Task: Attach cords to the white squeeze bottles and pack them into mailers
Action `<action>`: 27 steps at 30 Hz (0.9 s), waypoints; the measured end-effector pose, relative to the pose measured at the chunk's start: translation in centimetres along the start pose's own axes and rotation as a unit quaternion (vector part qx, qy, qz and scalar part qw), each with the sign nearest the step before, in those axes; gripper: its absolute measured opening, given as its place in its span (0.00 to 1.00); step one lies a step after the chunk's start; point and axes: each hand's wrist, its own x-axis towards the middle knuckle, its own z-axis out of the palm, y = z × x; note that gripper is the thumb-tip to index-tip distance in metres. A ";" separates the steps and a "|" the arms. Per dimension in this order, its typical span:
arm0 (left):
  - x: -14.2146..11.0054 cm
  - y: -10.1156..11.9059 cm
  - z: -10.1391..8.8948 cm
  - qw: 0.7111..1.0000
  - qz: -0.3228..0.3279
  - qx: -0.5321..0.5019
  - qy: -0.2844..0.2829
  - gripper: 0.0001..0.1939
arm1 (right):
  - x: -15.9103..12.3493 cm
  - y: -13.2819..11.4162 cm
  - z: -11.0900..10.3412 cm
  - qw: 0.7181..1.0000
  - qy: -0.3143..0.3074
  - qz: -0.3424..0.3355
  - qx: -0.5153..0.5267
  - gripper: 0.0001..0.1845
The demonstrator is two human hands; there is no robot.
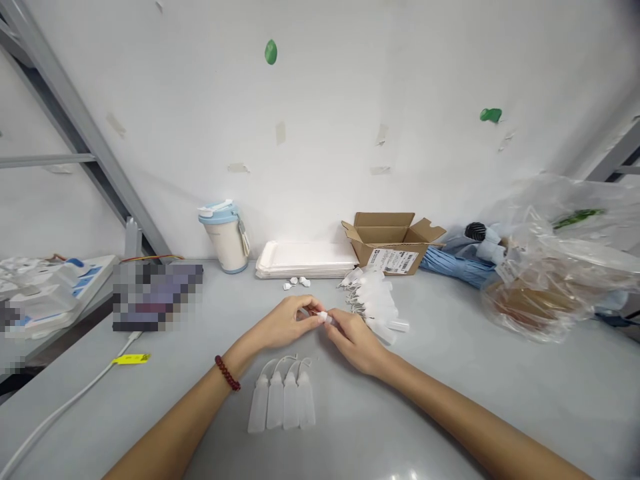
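Note:
My left hand (285,323) and my right hand (354,341) meet over the middle of the grey table (450,400). Together their fingertips pinch a small translucent squeeze bottle (320,316) with a white cap end. Both hands are closed on it. In front of me lies a row of several small capped bottles (283,400) side by side. Just right of my hands sits a loose pile of more such bottles (375,303). A few small white caps (296,283) lie further back. A dark red bead bracelet (227,373) circles my left wrist.
Against the wall stand a white-and-blue lidded cup (225,237), a stack of white trays (303,260) and an open cardboard box (393,241). A folded blue umbrella (457,263) and crumpled clear plastic bags (560,260) fill the right. A white cable with a yellow tag (131,359) runs at left.

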 end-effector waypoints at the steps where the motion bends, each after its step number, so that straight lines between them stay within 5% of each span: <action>1: 0.0 0.1 0.0 1.000 -0.003 -0.003 -0.007 0.12 | -0.1 -0.1 0.0 1.000 -0.007 -0.006 -0.012 0.10; 6: -0.1 0.4 0.6 0.999 -0.020 0.001 -0.025 0.14 | -0.6 -0.1 -0.2 0.997 -0.030 -0.008 -0.065 0.18; 10: -0.1 0.9 1.1 0.999 -0.028 -0.046 -0.003 0.13 | -0.5 -0.4 -0.4 0.998 0.007 0.050 0.046 0.28; 15: -0.3 1.6 1.4 0.998 -0.007 -0.060 0.027 0.10 | -0.3 -1.0 -1.0 0.932 -0.010 0.171 0.320 0.26; 19: -0.3 1.9 1.2 0.997 0.026 -0.069 0.025 0.09 | -0.5 -1.4 -1.5 0.874 -0.050 0.203 0.438 0.23; 27: 0.0 1.8 1.3 0.988 -0.006 -0.156 0.020 0.14 | -0.8 -2.2 -1.7 0.859 -0.059 0.178 0.476 0.26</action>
